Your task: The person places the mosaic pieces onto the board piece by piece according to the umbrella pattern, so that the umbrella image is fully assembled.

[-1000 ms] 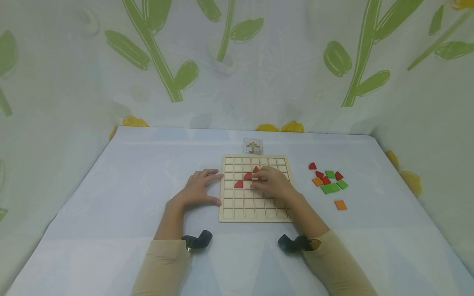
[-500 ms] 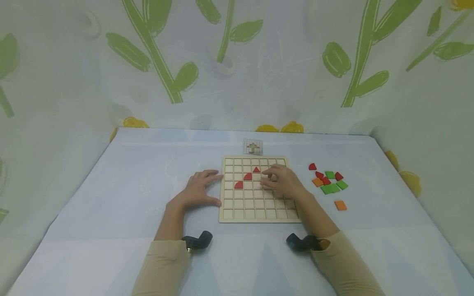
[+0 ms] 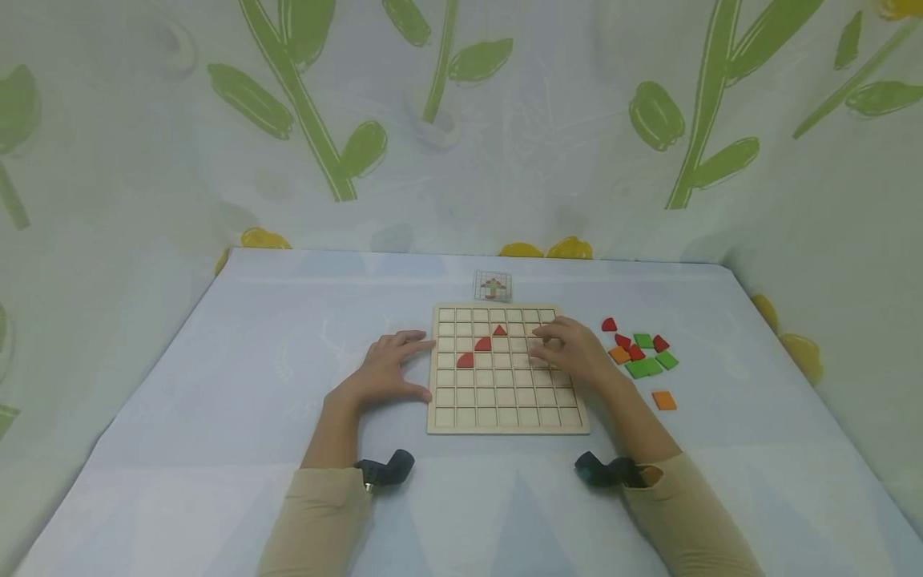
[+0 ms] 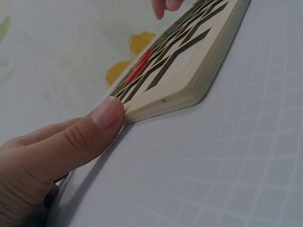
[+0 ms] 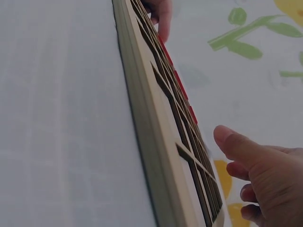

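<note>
A wooden grid board (image 3: 465, 397) lies on the table before me. In its cells sit a red triangle (image 3: 500, 330) and two red quarter-round tiles, one (image 3: 483, 344) below and left of the triangle, the other (image 3: 465, 361) further down-left. My left hand (image 3: 389, 369) is spread at the board's left side; in the left wrist view its thumb (image 4: 106, 113) touches the front corner. Over the board's right columns hovers my right hand (image 3: 573, 349), fingers loosely bent. In the right wrist view nothing shows between thumb and fingers (image 5: 236, 170).
Right of the board lie loose tiles: green squares (image 3: 644, 368), red pieces (image 3: 609, 324) and orange squares, one of them (image 3: 664, 401) apart and nearer me. A small pattern card (image 3: 493, 285) lies behind the board. Leaf-printed cloth walls (image 3: 548, 160) surround the table.
My right hand has moved right across the board, away from the red tiles, uncovering the triangle and the cells beside it. The left hand has stayed at the edge.
</note>
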`<state>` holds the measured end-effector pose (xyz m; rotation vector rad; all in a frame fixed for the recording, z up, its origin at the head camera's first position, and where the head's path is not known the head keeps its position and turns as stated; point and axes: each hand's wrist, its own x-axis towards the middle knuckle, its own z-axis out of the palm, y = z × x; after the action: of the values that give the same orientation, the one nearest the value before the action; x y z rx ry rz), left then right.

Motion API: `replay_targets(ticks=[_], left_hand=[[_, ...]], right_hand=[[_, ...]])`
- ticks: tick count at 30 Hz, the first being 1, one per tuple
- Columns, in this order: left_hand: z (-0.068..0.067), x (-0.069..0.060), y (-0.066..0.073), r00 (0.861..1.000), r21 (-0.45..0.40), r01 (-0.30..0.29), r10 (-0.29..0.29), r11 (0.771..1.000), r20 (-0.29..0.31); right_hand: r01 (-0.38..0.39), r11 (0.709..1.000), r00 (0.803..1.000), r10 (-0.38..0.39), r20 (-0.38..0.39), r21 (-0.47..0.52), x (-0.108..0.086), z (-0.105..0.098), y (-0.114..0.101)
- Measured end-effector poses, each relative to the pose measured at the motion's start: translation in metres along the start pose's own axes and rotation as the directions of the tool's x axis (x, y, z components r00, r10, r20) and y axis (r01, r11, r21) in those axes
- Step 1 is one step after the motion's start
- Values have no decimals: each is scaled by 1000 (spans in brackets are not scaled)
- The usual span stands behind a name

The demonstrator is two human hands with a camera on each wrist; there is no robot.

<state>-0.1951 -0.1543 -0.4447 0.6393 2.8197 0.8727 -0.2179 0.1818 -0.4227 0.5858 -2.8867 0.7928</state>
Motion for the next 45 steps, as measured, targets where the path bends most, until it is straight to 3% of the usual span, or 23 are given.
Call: replay_targets(ticks=[4, 11, 20, 31, 40, 45], left_hand=[[2, 0, 0, 1000, 0, 14, -14, 1000, 6], [2, 0, 0, 1000, -2, 7, -7, 1000, 1], [2, 2, 0, 1000, 2, -13, 13, 1000, -1], [0, 1, -2, 1000, 11, -18, 18, 1000, -5], [1, 2, -2, 1000, 10, -26, 26, 1000, 1], [1, 1, -2, 1000, 20, -23, 23, 1000, -6]], right_hand=[[39, 999, 998, -39, -42, -11, -3, -2, 8], [-55, 998, 997, 56, -47, 18, -8, -10, 17], [-87, 996, 994, 88, -71, 21, -13, -20, 31], [-110, 993, 990, 105, -93, -47, -15, -28, 49], [-71, 995, 985, 60, -161, -68, -18, -37, 62], [-116, 989, 984, 102, -143, -96, -17, -41, 73]])
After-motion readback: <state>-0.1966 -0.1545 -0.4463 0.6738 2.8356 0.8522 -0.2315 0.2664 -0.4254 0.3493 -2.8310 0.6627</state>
